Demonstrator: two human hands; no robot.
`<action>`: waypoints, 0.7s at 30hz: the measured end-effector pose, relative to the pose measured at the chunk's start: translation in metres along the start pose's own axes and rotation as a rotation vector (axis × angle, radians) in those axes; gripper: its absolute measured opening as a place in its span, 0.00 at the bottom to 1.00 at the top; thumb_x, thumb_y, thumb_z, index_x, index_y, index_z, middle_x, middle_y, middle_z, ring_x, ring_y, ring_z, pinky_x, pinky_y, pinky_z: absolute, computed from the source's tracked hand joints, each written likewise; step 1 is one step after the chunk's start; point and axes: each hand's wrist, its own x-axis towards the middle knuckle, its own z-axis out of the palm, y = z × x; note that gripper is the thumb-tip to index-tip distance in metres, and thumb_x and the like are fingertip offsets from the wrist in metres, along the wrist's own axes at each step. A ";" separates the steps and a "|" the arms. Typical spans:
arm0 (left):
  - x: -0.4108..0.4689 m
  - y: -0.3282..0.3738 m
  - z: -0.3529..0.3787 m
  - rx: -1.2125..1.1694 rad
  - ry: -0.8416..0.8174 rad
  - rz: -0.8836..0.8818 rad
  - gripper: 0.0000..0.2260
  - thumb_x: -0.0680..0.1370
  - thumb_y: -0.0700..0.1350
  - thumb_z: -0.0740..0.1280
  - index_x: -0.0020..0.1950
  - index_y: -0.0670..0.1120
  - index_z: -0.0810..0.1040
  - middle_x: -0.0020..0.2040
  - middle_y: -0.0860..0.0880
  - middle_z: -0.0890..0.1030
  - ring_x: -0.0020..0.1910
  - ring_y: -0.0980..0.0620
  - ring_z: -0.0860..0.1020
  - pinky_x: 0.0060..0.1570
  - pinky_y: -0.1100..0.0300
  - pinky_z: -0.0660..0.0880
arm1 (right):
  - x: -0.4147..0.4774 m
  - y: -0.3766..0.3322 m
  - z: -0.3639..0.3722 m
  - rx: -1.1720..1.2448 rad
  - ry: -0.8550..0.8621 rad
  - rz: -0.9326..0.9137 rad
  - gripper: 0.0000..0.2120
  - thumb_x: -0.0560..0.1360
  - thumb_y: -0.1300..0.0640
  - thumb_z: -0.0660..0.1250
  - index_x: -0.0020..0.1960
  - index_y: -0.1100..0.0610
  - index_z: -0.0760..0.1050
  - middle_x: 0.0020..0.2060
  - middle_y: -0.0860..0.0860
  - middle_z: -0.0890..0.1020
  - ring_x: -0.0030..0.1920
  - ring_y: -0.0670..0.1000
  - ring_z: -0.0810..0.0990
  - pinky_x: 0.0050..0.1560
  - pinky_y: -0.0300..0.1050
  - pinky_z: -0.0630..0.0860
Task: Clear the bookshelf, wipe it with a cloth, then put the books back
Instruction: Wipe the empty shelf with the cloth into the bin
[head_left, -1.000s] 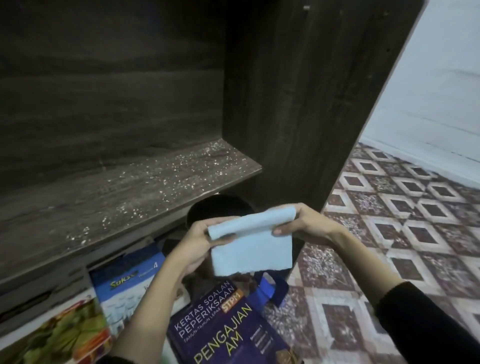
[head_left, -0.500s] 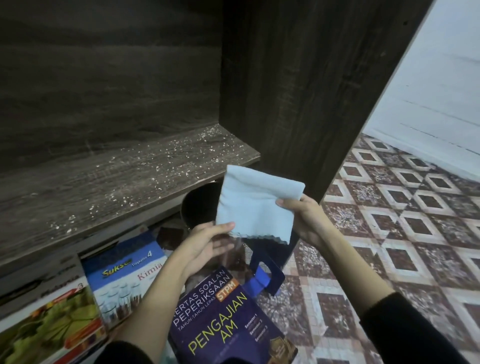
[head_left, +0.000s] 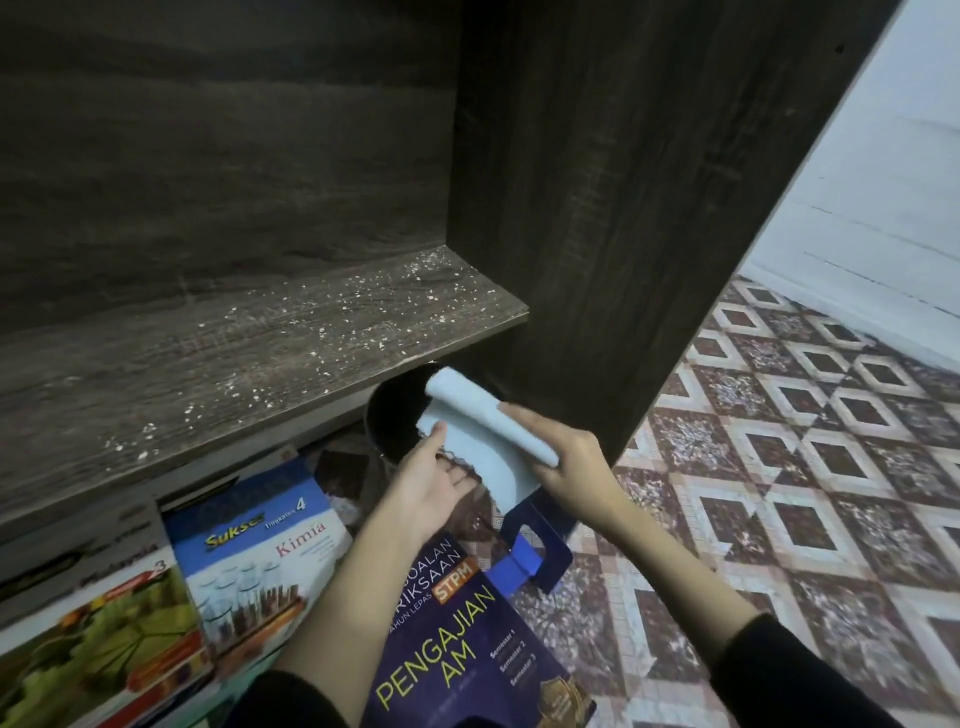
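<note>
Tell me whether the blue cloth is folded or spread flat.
Partly folded: the cloth curls over itself at the top, not flat. The right hand grips it; the left hand pinches its lower edge.

3 books w/ covers showing, 1 cloth, 2 hands, 1 shelf, 1 dark pot.

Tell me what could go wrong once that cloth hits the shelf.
Wiping forward would likely sweep the white specks off the shelf onto the books below its front edge.
The cloth, curled between left hand and right hand, may push specks around, not lift them.
</note>
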 end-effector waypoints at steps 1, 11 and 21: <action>0.001 0.001 0.000 -0.009 0.004 -0.008 0.17 0.82 0.46 0.57 0.67 0.38 0.68 0.49 0.41 0.77 0.53 0.45 0.76 0.56 0.50 0.69 | -0.003 0.003 0.005 -0.066 -0.025 -0.051 0.26 0.71 0.67 0.65 0.68 0.54 0.73 0.65 0.47 0.75 0.65 0.45 0.74 0.65 0.34 0.68; 0.011 0.002 -0.010 -0.034 -0.021 0.014 0.18 0.77 0.47 0.66 0.63 0.39 0.73 0.50 0.41 0.81 0.47 0.47 0.81 0.43 0.56 0.76 | -0.002 -0.005 0.026 -0.282 -0.170 -0.183 0.24 0.76 0.49 0.57 0.67 0.58 0.73 0.67 0.60 0.73 0.67 0.58 0.72 0.69 0.48 0.65; 0.024 0.000 -0.022 0.052 -0.080 0.003 0.15 0.76 0.36 0.65 0.63 0.39 0.71 0.50 0.41 0.80 0.48 0.47 0.79 0.46 0.54 0.75 | 0.034 -0.003 0.011 0.516 -0.237 0.635 0.29 0.72 0.60 0.71 0.71 0.57 0.66 0.57 0.54 0.75 0.53 0.49 0.77 0.52 0.40 0.75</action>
